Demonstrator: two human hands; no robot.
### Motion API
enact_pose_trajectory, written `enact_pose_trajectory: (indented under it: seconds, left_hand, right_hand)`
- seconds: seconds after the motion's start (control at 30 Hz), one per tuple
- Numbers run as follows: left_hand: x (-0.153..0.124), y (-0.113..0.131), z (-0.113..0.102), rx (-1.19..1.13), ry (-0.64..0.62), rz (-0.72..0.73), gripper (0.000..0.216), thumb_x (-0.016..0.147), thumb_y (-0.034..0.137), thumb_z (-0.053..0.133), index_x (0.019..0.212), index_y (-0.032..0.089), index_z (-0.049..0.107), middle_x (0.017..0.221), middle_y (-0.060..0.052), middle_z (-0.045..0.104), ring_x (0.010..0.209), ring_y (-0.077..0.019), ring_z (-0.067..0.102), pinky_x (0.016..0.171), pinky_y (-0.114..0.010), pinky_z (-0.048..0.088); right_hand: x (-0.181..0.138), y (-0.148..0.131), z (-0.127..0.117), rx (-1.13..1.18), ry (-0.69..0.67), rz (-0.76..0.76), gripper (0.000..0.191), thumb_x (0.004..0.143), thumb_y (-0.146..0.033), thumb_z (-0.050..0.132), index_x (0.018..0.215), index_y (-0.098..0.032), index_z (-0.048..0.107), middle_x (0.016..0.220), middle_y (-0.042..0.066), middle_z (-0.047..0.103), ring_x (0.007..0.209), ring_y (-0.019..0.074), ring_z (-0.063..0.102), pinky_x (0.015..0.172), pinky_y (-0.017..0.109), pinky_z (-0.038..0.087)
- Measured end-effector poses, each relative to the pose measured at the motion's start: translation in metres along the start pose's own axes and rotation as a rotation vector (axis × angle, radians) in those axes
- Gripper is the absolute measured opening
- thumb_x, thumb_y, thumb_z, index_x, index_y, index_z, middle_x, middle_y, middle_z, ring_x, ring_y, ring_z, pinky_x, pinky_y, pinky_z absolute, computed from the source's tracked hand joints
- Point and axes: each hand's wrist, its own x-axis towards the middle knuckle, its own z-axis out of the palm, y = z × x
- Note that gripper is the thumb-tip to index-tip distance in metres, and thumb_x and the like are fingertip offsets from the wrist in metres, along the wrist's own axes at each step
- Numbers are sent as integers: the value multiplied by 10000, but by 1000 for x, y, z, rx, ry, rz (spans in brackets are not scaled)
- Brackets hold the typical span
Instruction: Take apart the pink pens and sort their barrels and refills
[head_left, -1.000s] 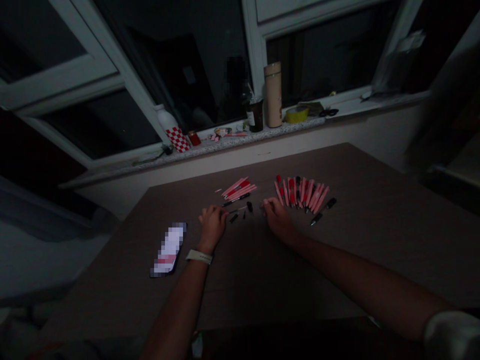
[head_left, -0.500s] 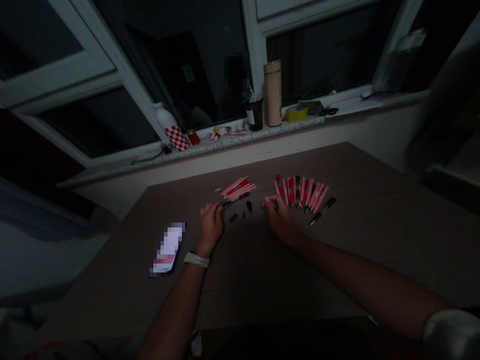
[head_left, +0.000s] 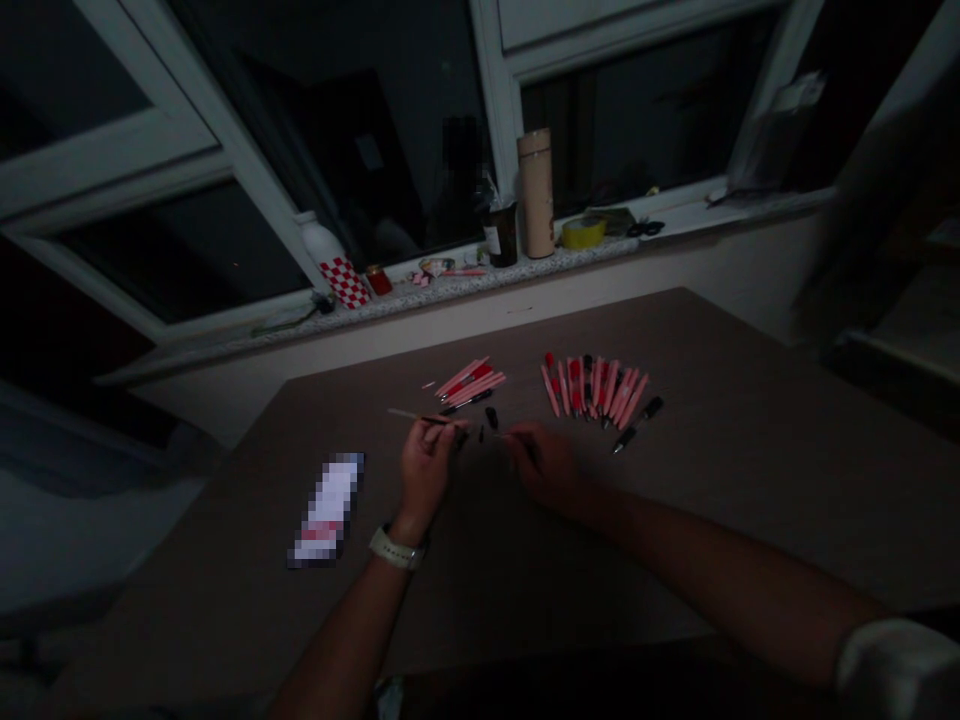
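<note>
My left hand (head_left: pixel 427 455), with a pale watch (head_left: pixel 396 549) at its wrist, pinches a thin pen refill (head_left: pixel 403 413) that slants across the fingers. A dark piece shows by its fingertips, too dim to name. Facing it, my right hand (head_left: pixel 544 465) is closed, thumb against index finger, on something tiny and thin that I cannot make out. Small black pen parts (head_left: pixel 491 418) lie between the hands. Behind the left hand is a pile of pink and red pens (head_left: pixel 471 380). Beyond the right hand, several pink, red and black pens (head_left: pixel 596 390) lie fanned out.
A lit phone (head_left: pixel 328 510) lies left on the brown table (head_left: pixel 480 590). Black pen pieces (head_left: pixel 637 425) lie right of the fan. On the windowsill stand a checkered bottle (head_left: pixel 341 275), a tan flask (head_left: pixel 536 195), a dark cup (head_left: pixel 502 235) and yellow tape (head_left: pixel 583 234).
My left hand now holds the thin refill up, off the pen pile. My right hand has moved away from the fanned pens, left and nearer me. The view has shifted slightly.
</note>
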Motion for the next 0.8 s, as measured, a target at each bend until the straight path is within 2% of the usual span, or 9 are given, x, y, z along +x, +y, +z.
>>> enact_pose_trajectory:
  seconds: [0.1,0.23,0.43,0.63,0.8]
  left_hand:
    - [-7,4,7,-115,-70,-96,311,831,404,702,965,199,511,923,-69,755,767,-163,685,689,-253,485]
    - [-11,2,11,-193,-129,-163,331,810,406,723,963,209,505,905,-56,759,741,-164,690,677,-258,491]
    - [-15,2,13,-208,-141,-183,330,791,404,732,947,220,506,841,-35,744,716,-178,691,659,-277,513]
    - [-16,3,13,-223,-125,-172,348,801,429,721,958,221,490,836,-20,731,681,-149,657,644,-251,489]
    - [-17,1,13,-171,-139,-180,356,788,446,729,955,218,514,753,1,705,644,-144,639,620,-242,470]
  right_hand:
    - [1,2,0,-7,-14,5,271,953,-439,476,989,-239,655,811,42,722,712,209,668,672,324,492]
    - [2,3,0,-5,-28,9,267,953,-442,484,1013,-251,662,841,43,734,735,215,683,676,325,493]
    - [2,-1,0,0,-88,23,285,955,-452,483,1012,-242,668,781,30,736,672,204,674,637,314,483]
    - [2,-1,0,3,-109,22,263,958,-429,490,1002,-237,664,843,43,753,730,207,693,688,322,499]
    - [2,2,1,17,-113,1,261,962,-431,493,1022,-238,659,920,46,763,757,203,703,704,324,504]
